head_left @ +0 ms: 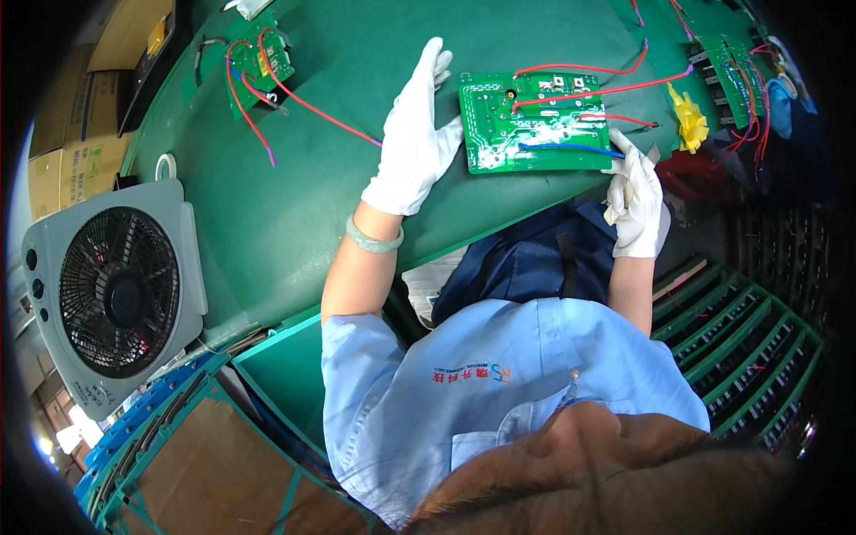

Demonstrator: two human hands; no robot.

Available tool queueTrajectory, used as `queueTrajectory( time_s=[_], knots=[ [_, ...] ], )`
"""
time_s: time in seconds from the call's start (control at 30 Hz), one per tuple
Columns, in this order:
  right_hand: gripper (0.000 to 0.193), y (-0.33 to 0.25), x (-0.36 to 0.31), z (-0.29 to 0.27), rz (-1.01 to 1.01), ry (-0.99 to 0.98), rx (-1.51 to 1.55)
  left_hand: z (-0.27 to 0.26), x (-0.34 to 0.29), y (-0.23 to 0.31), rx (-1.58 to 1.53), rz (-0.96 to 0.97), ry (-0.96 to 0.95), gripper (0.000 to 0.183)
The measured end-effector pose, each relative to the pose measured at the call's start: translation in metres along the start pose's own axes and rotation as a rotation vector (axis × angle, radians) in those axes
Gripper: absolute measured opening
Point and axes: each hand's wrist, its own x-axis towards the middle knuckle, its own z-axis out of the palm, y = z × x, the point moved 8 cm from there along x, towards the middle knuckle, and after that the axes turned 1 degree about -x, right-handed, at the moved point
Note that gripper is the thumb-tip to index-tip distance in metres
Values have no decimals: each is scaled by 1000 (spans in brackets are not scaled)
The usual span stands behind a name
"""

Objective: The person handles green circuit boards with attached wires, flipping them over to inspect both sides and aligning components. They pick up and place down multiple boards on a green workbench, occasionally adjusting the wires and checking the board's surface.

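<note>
A green circuit board (486, 134) lies on the green bench mat, with several red wires (606, 89) and one blue wire (571, 148) running over it to the right. My left hand (415, 134), in a white glove, is flat with fingers stretched out, its thumb at the board's left edge. At the lower right corner is my gloved right hand (637, 196), one finger reaching to the board near the blue wire's end. Its other fingers are curled; a small greyish piece shows beside them, too little of it to name.
Another board with red wires (259, 67) lies at the far left, and more wired boards (731, 80) at the right. Beside them is a yellow crumpled piece (687, 120). A grey box fan (116, 285) stands left, cardboard boxes (80, 160) behind it. Green slotted racks (740, 339) stand lower right.
</note>
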Motion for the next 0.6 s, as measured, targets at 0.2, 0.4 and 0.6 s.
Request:
queueTrajectory(
  time_s=[0.2, 0.4, 0.6],
  knots=[
    [39, -1, 0, 2, -2, 7, 10, 1, -1, 9, 170, 176, -21, 83],
    [40, 3, 2, -1, 2, -12, 37, 6, -1, 33, 246, 399, -114, 64],
    [47, -4, 1, 0, -23, -72, 113, 27, -14, 48, 607, 726, -195, 47]
  ],
)
